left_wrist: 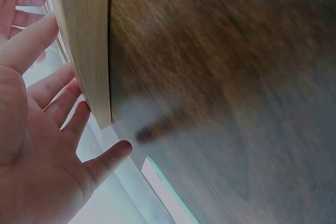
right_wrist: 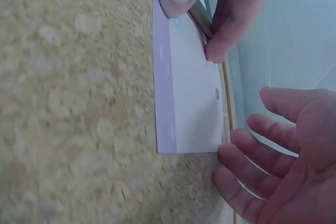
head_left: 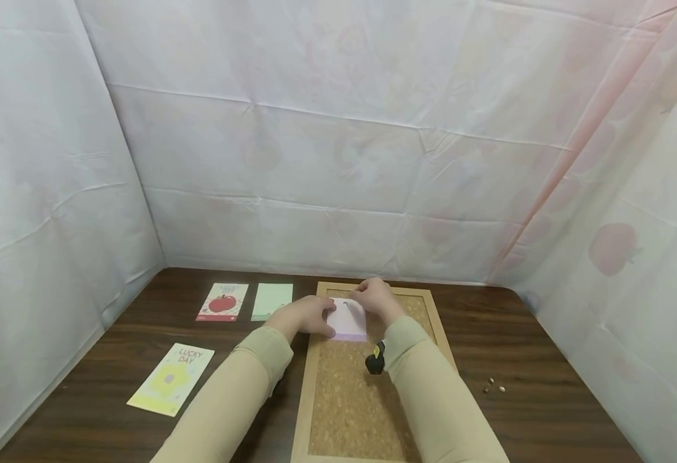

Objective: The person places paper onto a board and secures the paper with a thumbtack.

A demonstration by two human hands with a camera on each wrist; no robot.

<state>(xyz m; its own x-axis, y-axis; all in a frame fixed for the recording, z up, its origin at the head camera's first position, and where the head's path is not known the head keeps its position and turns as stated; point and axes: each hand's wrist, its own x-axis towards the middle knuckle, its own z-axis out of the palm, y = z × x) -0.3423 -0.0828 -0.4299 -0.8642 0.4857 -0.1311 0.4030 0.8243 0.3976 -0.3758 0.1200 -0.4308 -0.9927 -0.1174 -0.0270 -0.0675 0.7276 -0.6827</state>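
A white card with a lilac bottom band (head_left: 346, 325) lies at the upper left of a wood-framed corkboard (head_left: 350, 399). A small round pushpin (right_wrist: 217, 94) sits in the card near its top edge. My left hand (head_left: 303, 316) spreads over the board's left frame, its thumb pressing the card's lower left and a fingertip at its upper edge. My right hand (head_left: 377, 299) is at the card's top right, fingertips touching the corner and thumb held apart, as the right wrist view shows.
Left of the board lie a red apple card (head_left: 222, 303), a pale green card (head_left: 272, 301) and a yellow flower card (head_left: 170, 379). Several small pushpins (head_left: 502, 389) lie on the dark wooden table (head_left: 535, 411) to the right. White curtains (head_left: 326, 161) hang around the table.
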